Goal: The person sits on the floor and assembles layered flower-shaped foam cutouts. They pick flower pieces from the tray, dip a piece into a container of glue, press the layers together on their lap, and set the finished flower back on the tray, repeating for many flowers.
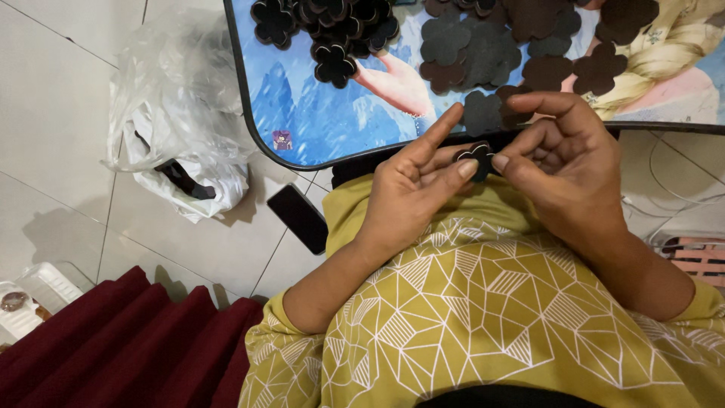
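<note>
A small dark flower-shaped foam piece [476, 155] is pinched between my two hands just in front of the low table's near edge. My left hand [411, 189] holds it from the left with thumb and fingers, the index finger stretched out. My right hand [563, 162] grips it from the right, fingers curled over it. On the blue picture-printed table top [332, 113] lie a heap of glossy black flower pieces [332, 30] and a spread of matte dark brown and grey ones [491, 53].
A crumpled clear and white plastic bag [177, 121] lies on the tiled floor at the left. A black phone [298, 217] lies on the floor by my knee. Dark red fabric [128, 347] fills the lower left; a white tray [30, 298] sits at the left edge.
</note>
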A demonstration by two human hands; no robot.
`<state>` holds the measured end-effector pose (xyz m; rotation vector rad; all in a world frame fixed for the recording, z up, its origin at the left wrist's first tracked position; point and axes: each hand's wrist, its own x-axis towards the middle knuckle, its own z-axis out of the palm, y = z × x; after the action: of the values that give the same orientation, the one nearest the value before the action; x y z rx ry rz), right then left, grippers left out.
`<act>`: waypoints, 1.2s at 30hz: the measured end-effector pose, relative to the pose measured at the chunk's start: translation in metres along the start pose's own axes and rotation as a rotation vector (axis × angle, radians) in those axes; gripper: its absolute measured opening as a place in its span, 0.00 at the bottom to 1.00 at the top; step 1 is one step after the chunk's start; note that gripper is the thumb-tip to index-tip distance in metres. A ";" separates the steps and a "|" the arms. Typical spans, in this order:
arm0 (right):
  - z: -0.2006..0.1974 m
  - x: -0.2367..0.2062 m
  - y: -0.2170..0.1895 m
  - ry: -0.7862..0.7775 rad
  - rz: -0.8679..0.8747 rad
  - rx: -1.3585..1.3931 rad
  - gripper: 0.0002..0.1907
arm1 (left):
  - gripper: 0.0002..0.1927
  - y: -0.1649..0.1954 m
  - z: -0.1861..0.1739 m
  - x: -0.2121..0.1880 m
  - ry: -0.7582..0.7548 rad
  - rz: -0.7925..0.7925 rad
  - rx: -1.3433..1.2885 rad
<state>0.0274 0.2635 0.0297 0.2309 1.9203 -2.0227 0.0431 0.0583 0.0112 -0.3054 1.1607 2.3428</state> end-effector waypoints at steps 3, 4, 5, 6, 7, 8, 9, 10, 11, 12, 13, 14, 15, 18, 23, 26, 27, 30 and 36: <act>0.001 0.000 -0.001 -0.020 -0.026 -0.005 0.27 | 0.35 0.000 0.001 0.000 0.003 0.005 -0.014; 0.001 0.000 -0.002 -0.019 -0.025 -0.010 0.27 | 0.35 0.000 0.001 0.000 0.002 0.011 -0.012; 0.001 0.000 -0.002 -0.018 -0.024 -0.013 0.27 | 0.34 0.000 0.001 0.001 0.002 0.009 -0.011; 0.001 0.000 -0.002 -0.017 -0.020 -0.018 0.28 | 0.34 0.000 0.001 0.001 0.005 0.004 -0.011; 0.002 0.000 -0.002 -0.019 -0.016 -0.007 0.28 | 0.34 0.000 0.001 0.000 0.009 -0.001 -0.012; 0.002 0.000 -0.002 -0.021 -0.013 0.003 0.27 | 0.34 -0.001 0.001 0.001 0.017 -0.008 -0.015; 0.002 0.000 -0.002 -0.020 -0.011 0.013 0.27 | 0.34 -0.001 0.001 0.001 0.022 -0.013 -0.018; 0.002 0.000 -0.002 -0.022 -0.012 0.015 0.27 | 0.34 -0.002 0.001 0.001 0.028 -0.018 -0.021; 0.002 -0.001 -0.003 -0.023 -0.009 0.018 0.27 | 0.33 -0.002 0.001 0.001 0.033 -0.015 -0.002; 0.002 -0.001 -0.003 -0.024 -0.008 0.020 0.27 | 0.33 -0.002 0.001 0.001 0.037 -0.010 0.017; 0.002 -0.001 -0.003 -0.018 0.003 0.004 0.27 | 0.33 -0.002 0.000 0.002 0.040 -0.004 0.037; 0.002 -0.002 -0.004 -0.012 0.018 -0.011 0.27 | 0.33 -0.002 0.000 0.002 0.047 0.007 0.040; 0.002 -0.002 -0.004 -0.005 0.036 -0.026 0.27 | 0.33 -0.002 0.000 0.002 0.056 0.015 0.042; 0.002 -0.002 -0.005 0.035 0.009 0.009 0.25 | 0.33 -0.002 -0.002 0.003 0.075 0.022 0.032; 0.001 0.003 -0.007 -0.001 0.055 0.026 0.24 | 0.32 -0.002 -0.003 0.003 0.077 0.036 0.016; 0.003 0.005 -0.010 -0.038 0.070 0.083 0.24 | 0.32 0.001 -0.004 0.009 0.062 0.057 0.042; 0.003 0.007 -0.012 -0.052 0.070 0.107 0.25 | 0.32 0.001 -0.004 0.012 0.060 0.069 0.061; 0.003 0.010 -0.016 -0.043 0.057 0.120 0.25 | 0.31 -0.001 0.000 0.016 0.065 0.053 0.022; 0.004 0.018 -0.022 0.004 0.039 0.051 0.28 | 0.31 0.000 0.005 0.026 0.063 0.078 -0.022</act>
<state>0.0033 0.2577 0.0448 0.2832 1.8538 -2.0496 0.0211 0.0712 0.0043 -0.3502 1.1977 2.4307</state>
